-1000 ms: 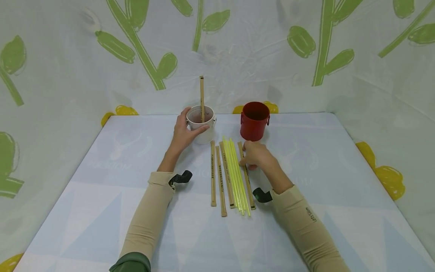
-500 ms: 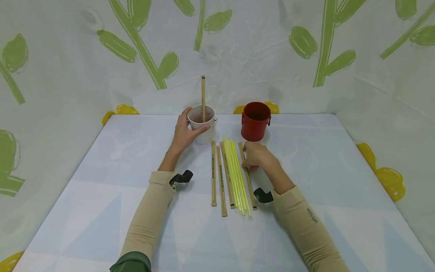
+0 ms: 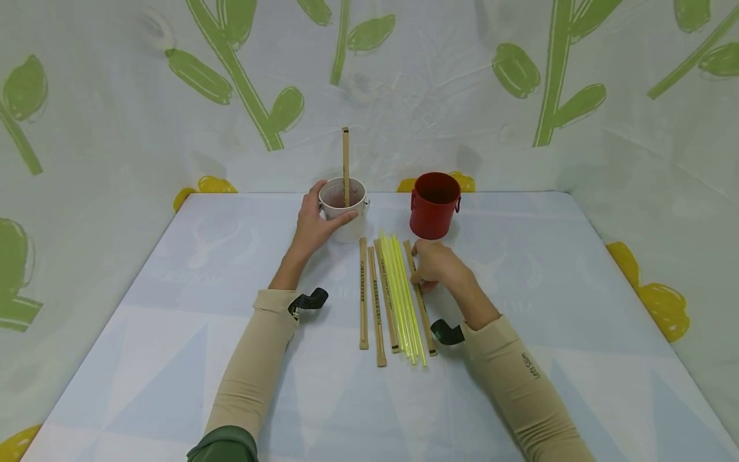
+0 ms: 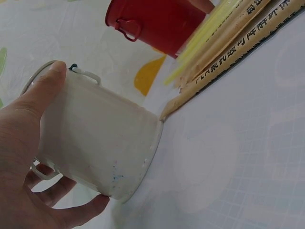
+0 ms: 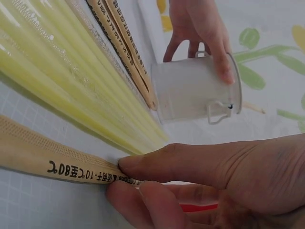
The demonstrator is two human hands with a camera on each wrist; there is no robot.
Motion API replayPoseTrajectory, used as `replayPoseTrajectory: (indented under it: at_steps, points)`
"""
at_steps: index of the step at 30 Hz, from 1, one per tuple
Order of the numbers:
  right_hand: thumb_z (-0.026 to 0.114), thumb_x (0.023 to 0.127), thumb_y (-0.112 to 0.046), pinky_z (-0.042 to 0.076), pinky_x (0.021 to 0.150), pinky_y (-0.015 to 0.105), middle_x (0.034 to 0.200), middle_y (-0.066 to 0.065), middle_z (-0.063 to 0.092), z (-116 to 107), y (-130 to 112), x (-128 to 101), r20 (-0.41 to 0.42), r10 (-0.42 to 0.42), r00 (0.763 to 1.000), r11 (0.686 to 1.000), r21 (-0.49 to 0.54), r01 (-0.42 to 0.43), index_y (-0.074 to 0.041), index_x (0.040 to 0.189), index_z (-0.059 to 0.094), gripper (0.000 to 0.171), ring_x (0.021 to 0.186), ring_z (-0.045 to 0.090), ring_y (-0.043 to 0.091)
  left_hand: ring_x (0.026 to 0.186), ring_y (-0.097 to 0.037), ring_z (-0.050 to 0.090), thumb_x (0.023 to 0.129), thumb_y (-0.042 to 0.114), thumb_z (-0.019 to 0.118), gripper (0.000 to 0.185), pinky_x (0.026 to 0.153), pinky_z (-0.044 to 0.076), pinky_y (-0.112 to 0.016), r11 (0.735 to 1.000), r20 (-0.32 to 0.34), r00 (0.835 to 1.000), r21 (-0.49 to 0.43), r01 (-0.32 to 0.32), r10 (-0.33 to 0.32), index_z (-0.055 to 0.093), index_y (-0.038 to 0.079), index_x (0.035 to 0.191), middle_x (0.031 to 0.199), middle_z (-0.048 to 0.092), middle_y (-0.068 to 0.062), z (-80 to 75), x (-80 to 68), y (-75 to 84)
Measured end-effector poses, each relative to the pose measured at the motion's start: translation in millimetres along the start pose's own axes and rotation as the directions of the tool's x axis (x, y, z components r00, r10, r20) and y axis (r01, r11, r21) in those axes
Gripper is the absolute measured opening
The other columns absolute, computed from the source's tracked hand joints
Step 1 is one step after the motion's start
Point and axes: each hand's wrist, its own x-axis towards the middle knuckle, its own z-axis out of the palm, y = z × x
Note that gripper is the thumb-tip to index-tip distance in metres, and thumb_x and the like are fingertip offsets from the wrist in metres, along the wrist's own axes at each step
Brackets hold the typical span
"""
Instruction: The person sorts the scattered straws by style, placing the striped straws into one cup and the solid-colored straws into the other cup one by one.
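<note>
Paper-wrapped stick (image 3: 419, 296), rightmost of the row on the desk (image 3: 548, 308), is pinched by the right hand (image 3: 435, 264); white cup (image 3: 344, 210) is gripped by the left hand (image 3: 312, 224), red cup (image 3: 434, 204) just beyond the right.

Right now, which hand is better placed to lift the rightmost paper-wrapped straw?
Right. The right hand already pinches the rightmost paper-wrapped straw on the table; the left hand is busy gripping the white cup.

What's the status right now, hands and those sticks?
Left hand grips white cup, one wrapped stick standing inside. Right hand pinches rightmost wrapped stick on table. Yellow straws alongside; red cup just behind.
</note>
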Motion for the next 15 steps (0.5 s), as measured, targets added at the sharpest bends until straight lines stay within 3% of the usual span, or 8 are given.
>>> replayPoseTrajectory:
  at_steps: [7,15]
  points:
    - [0.077,0.083,-0.011,0.056,0.057,0.023,0.106,0.017,0.060,2.4,-1.1,0.6,0.008,0.026,1.000,1.000,0.004,-0.026,-0.003,0.133,0.047,0.059,0.060,0.068,0.016,0.136,-0.029,0.042,0.077,0.041,0.082,0.093,0.112,0.039,-0.048,1.000,0.003,1.000,-0.006,0.016,-0.016,0.031,0.014,0.151,0.144,0.040,-0.014,-0.3,-1.3,1.0]
    - [0.075,0.084,-0.012,0.054,0.057,0.024,0.097,0.015,0.065,1.8,-0.2,-2.1,-0.021,-0.017,1.000,1.000,-0.014,0.017,-0.004,0.134,0.048,0.058,0.057,0.068,0.015,0.139,-0.029,0.040,0.078,0.043,0.081,0.094,0.112,0.038,-0.050,1.000,0.014,1.000,-0.007,0.020,-0.020,0.030,0.015,0.152,0.147,0.039,-0.014,-0.4,-1.6,2.0]
